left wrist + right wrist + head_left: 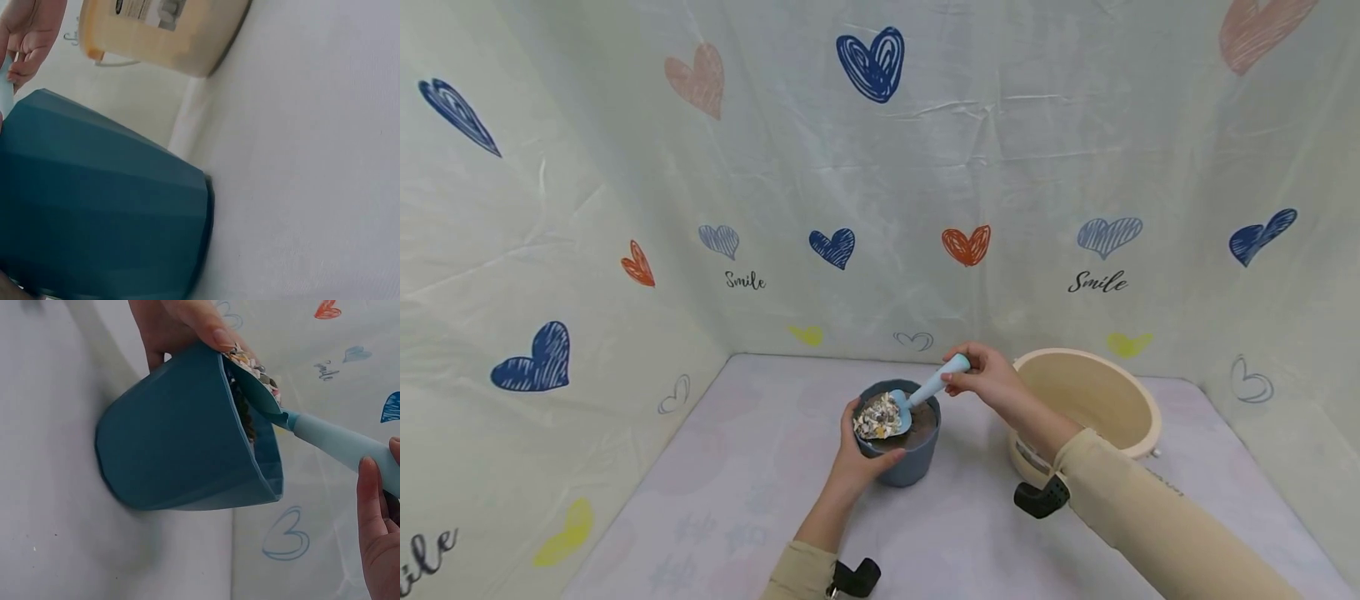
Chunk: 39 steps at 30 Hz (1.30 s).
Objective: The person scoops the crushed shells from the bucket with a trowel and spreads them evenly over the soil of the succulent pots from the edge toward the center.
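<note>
A dark blue-grey flower pot (906, 471) stands upright on the table, brown soil-like material visible inside. My left hand (850, 462) grips it from the left, thumb across the near side and fingers around the far left. In my right hand (992, 383) is the handle of a light blue hand trowel (935, 385), pinched near its end. The trowel's blade lies over the pot's mouth, heaped with mixed pale and coloured pebbles (878, 417). In the right wrist view, the pebbles (247, 359) sit on the blade (259, 394) at the pot's rim, beside the left thumb.
A cream bucket (1090, 387) with a label and a handle stands to the right, partly behind my right forearm. Whitish sheets printed with hearts (871, 65) hang behind and beside the table (760, 450). Dark wrist devices (1042, 497) sit by both sleeves.
</note>
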Each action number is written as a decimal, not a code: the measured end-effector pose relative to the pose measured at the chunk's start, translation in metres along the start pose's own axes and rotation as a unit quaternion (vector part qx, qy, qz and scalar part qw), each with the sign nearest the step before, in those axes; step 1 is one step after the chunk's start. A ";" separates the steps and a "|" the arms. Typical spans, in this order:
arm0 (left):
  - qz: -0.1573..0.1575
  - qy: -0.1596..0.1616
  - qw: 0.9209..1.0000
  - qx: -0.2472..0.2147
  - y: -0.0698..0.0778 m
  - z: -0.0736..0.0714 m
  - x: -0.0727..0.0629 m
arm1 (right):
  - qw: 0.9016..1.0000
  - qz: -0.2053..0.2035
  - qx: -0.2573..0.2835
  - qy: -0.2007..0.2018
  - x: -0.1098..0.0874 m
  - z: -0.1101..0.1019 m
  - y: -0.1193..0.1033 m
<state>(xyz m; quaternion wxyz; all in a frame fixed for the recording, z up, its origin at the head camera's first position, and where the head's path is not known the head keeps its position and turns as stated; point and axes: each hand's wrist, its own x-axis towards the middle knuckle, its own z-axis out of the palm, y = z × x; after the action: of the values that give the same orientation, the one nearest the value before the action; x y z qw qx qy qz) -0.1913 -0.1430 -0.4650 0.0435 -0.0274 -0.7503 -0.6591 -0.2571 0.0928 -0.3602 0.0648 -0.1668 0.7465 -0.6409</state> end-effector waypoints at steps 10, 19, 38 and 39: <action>0.016 0.034 0.999 0.012 -0.001 0.013 -0.006 | 1.000 -0.006 -0.019 0.001 -0.002 -0.002 -0.006; 0.015 0.068 0.998 0.009 0.000 0.026 -0.012 | 0.999 -0.010 -0.038 -0.005 -0.004 -0.005 -0.012; 0.035 0.103 0.994 0.010 0.004 0.051 -0.024 | 0.997 -0.055 -0.052 -0.016 -0.007 -0.012 -0.021; 0.033 0.104 0.994 0.008 0.004 0.051 -0.025 | 0.997 -0.057 -0.053 -0.017 -0.007 -0.012 -0.021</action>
<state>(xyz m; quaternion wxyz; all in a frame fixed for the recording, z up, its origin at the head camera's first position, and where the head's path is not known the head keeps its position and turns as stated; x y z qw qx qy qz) -0.1678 -0.0914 -0.4701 0.1431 0.0164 -0.7458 -0.6504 -0.2504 0.1036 -0.3385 0.0323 -0.2230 0.7674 -0.6002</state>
